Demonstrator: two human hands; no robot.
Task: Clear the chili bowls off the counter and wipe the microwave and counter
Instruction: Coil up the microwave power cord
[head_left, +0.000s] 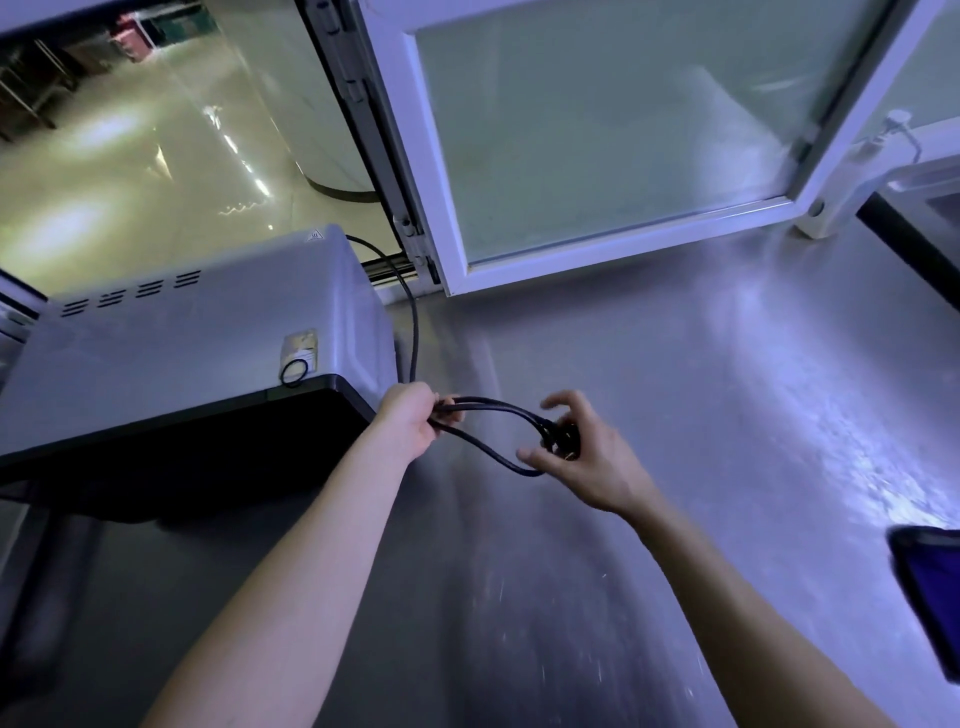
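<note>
Fingers of the left hand (408, 423) are curled tight round a folded bunch of black cord (498, 408), just off the front right corner of the microwave (171, 338). The right hand (592, 462) is at centre frame. Its thumb and lower fingers pinch the plug (563, 441), and the index finger is lifted and spread away. A slack loop of cord hangs between the two hands, just above the counter (675, 415). One more strand runs from the left fist up behind the microwave's rear right corner.

Step in hand, as I judge it: gathering the unplugged cord so the microwave and the counter around it can be wiped. To do it well:
- Fold the cord in even loops.
- Keep the left-hand grip firm so the loops don't spring open.
- Bring the plug in last.
- Park the bundle on or behind the microwave, off the surface to be wiped.
- Don't yank the strand at the back.

The microwave fills the left of frame, touching distance from the left hand and well left of the right hand. The counter lies under both hands. No chili bowls or cloth are in view. A dark object (930, 587) sits at the right edge; I can't tell what it is. An open window (597, 156) is at upper centre.
</note>
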